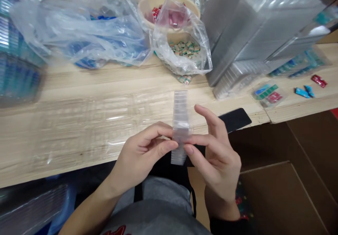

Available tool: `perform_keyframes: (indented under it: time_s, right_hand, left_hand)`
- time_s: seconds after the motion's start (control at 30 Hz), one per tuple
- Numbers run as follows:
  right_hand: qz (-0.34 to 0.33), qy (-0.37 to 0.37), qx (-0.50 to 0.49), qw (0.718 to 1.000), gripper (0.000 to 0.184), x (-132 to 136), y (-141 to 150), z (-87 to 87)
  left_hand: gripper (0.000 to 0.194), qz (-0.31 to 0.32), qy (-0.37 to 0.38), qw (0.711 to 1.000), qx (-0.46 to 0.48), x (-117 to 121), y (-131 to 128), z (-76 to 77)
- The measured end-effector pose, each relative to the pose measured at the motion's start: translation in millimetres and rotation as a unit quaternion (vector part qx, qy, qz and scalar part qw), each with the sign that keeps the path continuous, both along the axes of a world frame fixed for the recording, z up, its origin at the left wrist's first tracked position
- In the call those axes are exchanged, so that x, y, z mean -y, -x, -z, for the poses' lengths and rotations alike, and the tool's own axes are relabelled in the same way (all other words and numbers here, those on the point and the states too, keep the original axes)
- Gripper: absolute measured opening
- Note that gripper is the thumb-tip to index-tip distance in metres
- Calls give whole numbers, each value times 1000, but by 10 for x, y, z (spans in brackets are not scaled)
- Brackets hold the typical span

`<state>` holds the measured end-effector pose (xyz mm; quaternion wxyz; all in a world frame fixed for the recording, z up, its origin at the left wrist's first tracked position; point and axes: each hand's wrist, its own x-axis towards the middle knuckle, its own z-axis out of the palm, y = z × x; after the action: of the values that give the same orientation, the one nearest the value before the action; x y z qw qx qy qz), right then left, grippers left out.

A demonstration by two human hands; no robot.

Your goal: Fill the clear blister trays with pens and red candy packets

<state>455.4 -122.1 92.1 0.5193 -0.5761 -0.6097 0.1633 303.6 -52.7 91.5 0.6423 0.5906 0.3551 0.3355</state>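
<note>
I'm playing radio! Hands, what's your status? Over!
Left hand, right hand: pinching narrow clear plastic stack. Stack over front edge of pale wooden table. Flat black rectangle behind right hand, clear of stack.

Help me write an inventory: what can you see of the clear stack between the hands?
The stack is narrow, clear, glossy and ridged, apparently many thin plastic pieces nested together. It crosses the front edge of the table in view, pointing away from the person. The left hand and right hand pinch its opposite sides.
</note>
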Motion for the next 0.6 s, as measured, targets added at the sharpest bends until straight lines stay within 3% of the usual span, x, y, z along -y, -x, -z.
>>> perform_keyframes:
  time_s: [0.17,0.37,0.6]
  right_hand:
    - [13,3,-3,1000,13,-24,9,-21]
    - [31,-11,-45,998,12,-19,32,36]
    - [24,-6,-22,999,9,-19,54,19]
  left_hand:
    - [9,7,-6,1000,4,11,35,-45]
    - [3,-26,-35,999,-7,59,12,-72]
    - [7,1,-35,999,-12,34,26,-94]
